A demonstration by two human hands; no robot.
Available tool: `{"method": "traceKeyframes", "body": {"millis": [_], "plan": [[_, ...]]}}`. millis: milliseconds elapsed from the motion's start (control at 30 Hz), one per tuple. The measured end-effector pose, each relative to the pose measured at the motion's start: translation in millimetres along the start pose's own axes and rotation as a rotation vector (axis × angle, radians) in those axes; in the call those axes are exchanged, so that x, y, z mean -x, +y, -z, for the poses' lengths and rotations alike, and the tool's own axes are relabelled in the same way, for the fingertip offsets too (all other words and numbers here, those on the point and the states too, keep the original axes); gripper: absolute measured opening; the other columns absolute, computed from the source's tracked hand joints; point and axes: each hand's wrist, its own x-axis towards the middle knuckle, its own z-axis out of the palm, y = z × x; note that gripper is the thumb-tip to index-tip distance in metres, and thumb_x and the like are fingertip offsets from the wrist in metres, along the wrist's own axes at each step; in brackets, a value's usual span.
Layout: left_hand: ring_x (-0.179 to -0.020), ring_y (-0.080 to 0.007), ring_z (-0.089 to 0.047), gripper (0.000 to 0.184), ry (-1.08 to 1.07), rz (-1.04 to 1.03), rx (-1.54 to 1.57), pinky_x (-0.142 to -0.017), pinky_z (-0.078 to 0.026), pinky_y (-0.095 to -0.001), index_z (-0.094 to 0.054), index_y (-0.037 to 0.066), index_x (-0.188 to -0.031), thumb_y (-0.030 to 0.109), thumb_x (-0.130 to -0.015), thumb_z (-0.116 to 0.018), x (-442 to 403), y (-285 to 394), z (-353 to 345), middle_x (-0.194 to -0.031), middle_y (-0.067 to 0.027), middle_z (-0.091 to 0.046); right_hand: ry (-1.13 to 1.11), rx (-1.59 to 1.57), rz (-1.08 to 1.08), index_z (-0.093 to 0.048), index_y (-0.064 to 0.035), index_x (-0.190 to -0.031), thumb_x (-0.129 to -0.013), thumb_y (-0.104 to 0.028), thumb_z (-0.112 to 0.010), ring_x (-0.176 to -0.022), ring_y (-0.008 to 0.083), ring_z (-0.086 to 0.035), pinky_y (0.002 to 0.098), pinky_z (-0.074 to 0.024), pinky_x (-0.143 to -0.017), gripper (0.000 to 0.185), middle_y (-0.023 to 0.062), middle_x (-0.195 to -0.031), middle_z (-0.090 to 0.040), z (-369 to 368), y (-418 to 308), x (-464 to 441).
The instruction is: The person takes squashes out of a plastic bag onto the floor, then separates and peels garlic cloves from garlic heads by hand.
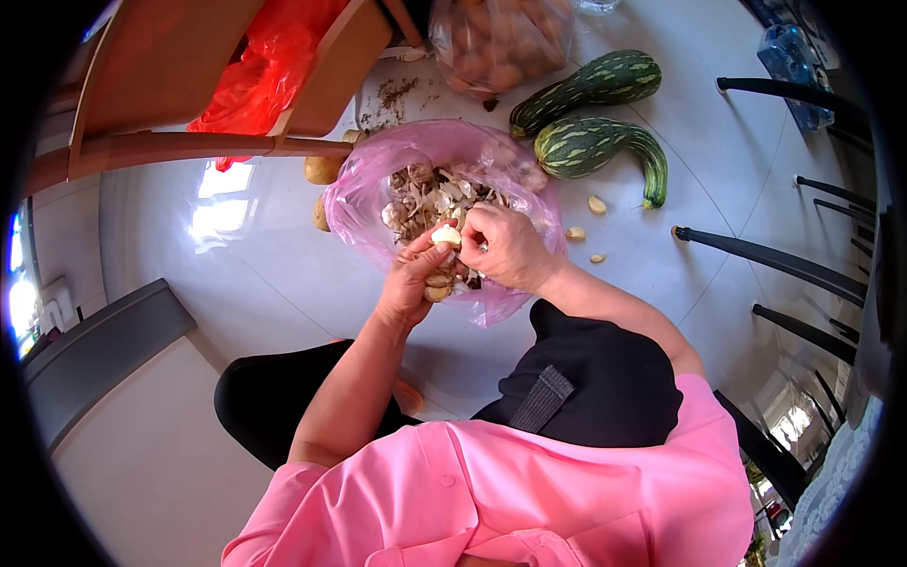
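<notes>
Over a pink plastic bag (364,198) on the floor, my left hand (412,276) is closed around garlic. Its thumb and fingertips hold a pale garlic clove (446,235) upright, and several more cloves (437,285) sit lower in the palm. My right hand (507,248) is in a pinch right beside that clove; its fingertips touch or nearly touch it, and what they grip is hidden. Inside the bag lie garlic bulbs (395,215) and loose papery skins (444,198). Pale loose cloves (596,204) lie on the tiles to the right of the bag.
Two striped green squashes (600,148) lie behind the bag. A clear bag of round brownish produce (501,42) stands at the back. Potatoes (323,170) are at the left, near a wooden shelf (170,66) with a red bag (269,71). Black chair legs (765,265) extend from the right.
</notes>
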Motion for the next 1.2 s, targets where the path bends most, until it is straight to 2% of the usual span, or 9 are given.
{"method": "traceKeyframes", "body": {"millis": [100,300,600,667,800,867,967,1033,1200], "plan": [[-0.079,-0.0163,-0.063,0.036,0.004,-0.004,0.052,-0.071,-0.052,-0.0291,-0.052,0.004,-0.124,0.012,-0.090,-0.058,0,-2,-2,-0.099,-0.0061,-0.063,0.025,0.190,0.089,-0.049,-0.0058,-0.070,-0.067,-0.006,-0.061,-0.070,0.0279,-0.056,0.0398,-0.0475,-0.061,0.012,0.0094,-0.071,-0.053,0,-2,-2],[-0.078,-0.0152,-0.064,0.021,-0.004,0.042,0.056,-0.071,-0.053,-0.0290,-0.058,0.003,-0.108,0.015,-0.090,-0.058,-3,-2,11,-0.091,-0.0060,-0.065,-0.002,0.201,0.175,-0.048,-0.0058,-0.069,-0.066,-0.005,-0.061,-0.069,0.0277,-0.054,0.0383,-0.0472,-0.060,0.014,0.0088,-0.071,-0.051,1,-2,-1],[-0.068,-0.0159,-0.061,0.016,-0.038,0.088,-0.366,-0.062,-0.050,-0.0272,-0.063,0.002,-0.097,0.014,-0.086,-0.061,1,22,13,-0.077,-0.0071,-0.064,0.029,0.089,0.068,-0.049,-0.0056,-0.069,-0.070,-0.005,-0.061,-0.070,0.0291,-0.055,0.0395,-0.0452,-0.060,0.011,0.0083,-0.070,-0.052,-3,15,-6],[-0.067,-0.0150,-0.061,0.017,-0.168,0.164,-0.501,-0.061,-0.050,-0.0271,-0.063,0.002,-0.097,0.014,-0.085,-0.064,3,27,11,-0.077,-0.0070,-0.064,0.018,0.119,0.008,-0.051,-0.0055,-0.071,-0.072,-0.007,-0.060,-0.072,0.0293,-0.056,0.0398,-0.0456,-0.060,0.009,0.0085,-0.073,-0.054,2,25,-8],[-0.067,-0.0126,-0.061,0.020,0.073,0.121,-0.490,-0.056,-0.049,-0.0262,-0.062,0.002,-0.098,0.016,-0.085,-0.066,-1,17,13,-0.077,-0.0056,-0.064,-0.191,0.189,-0.159,-0.057,-0.0055,-0.075,-0.078,-0.012,-0.058,-0.076,0.0301,-0.058,0.0406,-0.0466,-0.063,0.008,0.0089,-0.078,-0.057,5,28,-5],[-0.062,-0.0114,-0.059,0.021,0.128,0.097,-0.494,-0.051,-0.046,-0.0245,-0.061,0.002,-0.099,0.016,-0.084,-0.067,-5,14,16,-0.077,-0.0060,-0.064,-0.189,0.178,-0.129,-0.060,-0.0060,-0.079,-0.081,-0.017,-0.059,-0.077,0.0316,-0.059,0.0408,-0.0474,-0.064,0.011,0.0094,-0.082,-0.059,0,25,-4],[-0.054,-0.0089,-0.054,0.024,0.221,0.094,-0.514,-0.043,-0.038,-0.0215,-0.060,0.002,-0.102,0.015,-0.083,-0.069,-2,19,9,-0.075,-0.0072,-0.064,-0.054,0.025,-0.124,-0.060,-0.0053,-0.082,-0.082,-0.020,-0.062,-0.073,0.0274,-0.061,0.0365,-0.0482,-0.064,0.015,0.0089,-0.081,-0.061,-5,18,-3],[-0.050,-0.0076,-0.051,0.026,0.254,0.120,-0.531,-0.039,-0.034,-0.0202,-0.059,0.002,-0.103,0.014,-0.082,-0.069,0,22,2,-0.074,-0.0079,-0.063,-0.261,-0.339,-0.323,-0.060,-0.0038,-0.086,-0.085,-0.020,-0.062,-0.069,0.0211,-0.061,0.0324,-0.0480,-0.064,0.016,0.0087,-0.077,-0.062,-1,11,-5],[-0.047,-0.0065,-0.048,0.029,0.128,0.171,-0.627,-0.037,-0.030,-0.0199,-0.059,0.002,-0.105,0.015,-0.082,-0.069,1,24,0,-0.071,-0.0076,-0.061,-0.271,-0.420,-0.283,-0.059,-0.0021,-0.086,-0.087,-0.015,-0.059,-0.067,0.0183,-0.061,0.0300,-0.0469,-0.063,0.013,0.0095,-0.072,-0.062,-9,18,-1]]}}
